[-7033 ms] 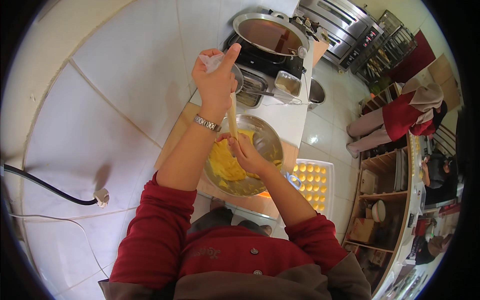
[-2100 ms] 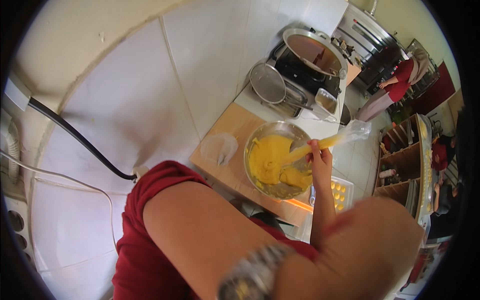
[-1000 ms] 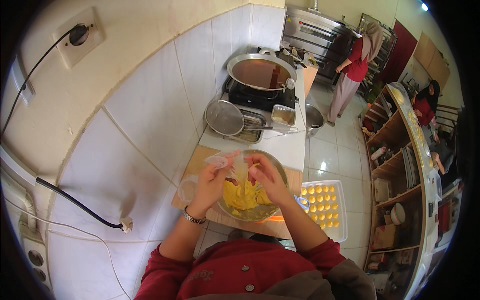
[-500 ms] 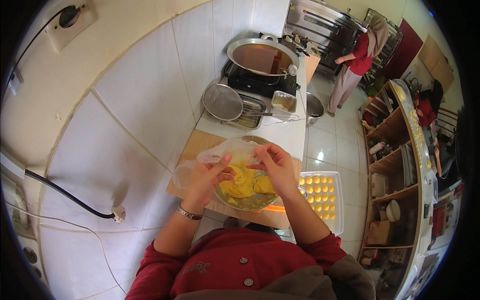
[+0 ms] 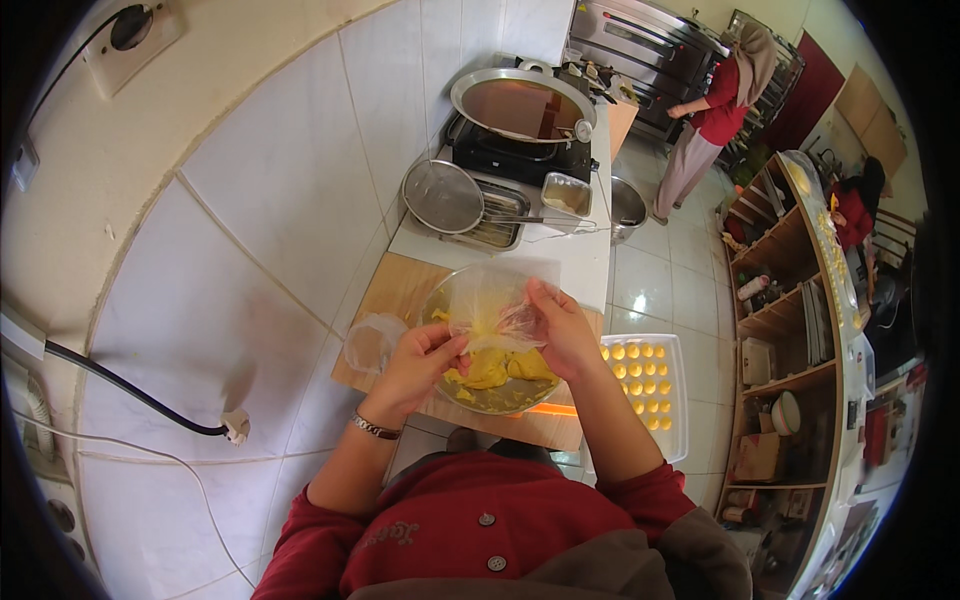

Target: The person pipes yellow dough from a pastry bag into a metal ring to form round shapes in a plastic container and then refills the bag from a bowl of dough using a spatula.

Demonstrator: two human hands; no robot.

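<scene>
Between my hands a clear plastic bag (image 5: pixel 492 298) is stretched out over a round metal bowl (image 5: pixel 432 303). My left hand (image 5: pixel 425 362) pinches the bag's near left edge between thumb and fingers. At the bag's right side, my right hand (image 5: pixel 562 330) grips the plastic. Beneath them, yellow dough (image 5: pixel 485 370) lies in soft lumps in the bowl, with smears on the metal. The dough shows through the thin film. A second piece of clear plastic (image 5: pixel 374 343) rests on the wooden board left of the bowl.
A wooden board (image 5: pixel 392 285) lies under the bowl. Farther back are a strainer (image 5: pixel 443 197), a small metal tin (image 5: pixel 567 195) and a wide pan of brown liquid (image 5: pixel 520 108) on a stove. At right, a tray (image 5: pixel 676 400) holds yellow balls. A co-worker (image 5: pixel 722 120) stands by the oven.
The bag has been pulled wider and flatter, its film now spread over the bowl. My left hand has moved slightly right and lower; the right hand has shifted a little right.
</scene>
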